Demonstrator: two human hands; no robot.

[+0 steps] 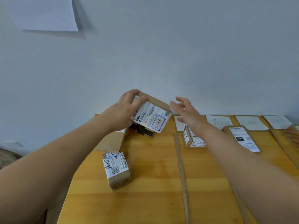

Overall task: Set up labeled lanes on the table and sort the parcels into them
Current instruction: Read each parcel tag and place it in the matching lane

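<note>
My left hand [127,109] grips a brown cardboard parcel [152,115] by its left end and holds it tilted above the table's far edge, its white shipping label facing me. Just right of that parcel, my right hand [186,113] hovers with fingers spread and holds nothing. Under the raised parcel lies a dark box [142,132]. Two more parcels sit on the left: a plain one [111,140] and a labelled one [117,169]. Cardboard strips [182,172] divide the wooden table [153,191] into lanes. White handwritten lane labels [220,122] line the far edge.
A small parcel [192,139] lies in the first lane right of the strip, partly behind my right forearm. A flat labelled parcel [242,138] lies in the lane beyond it. Further labels [250,122] and strips [281,143] continue right. A white wall stands behind the table.
</note>
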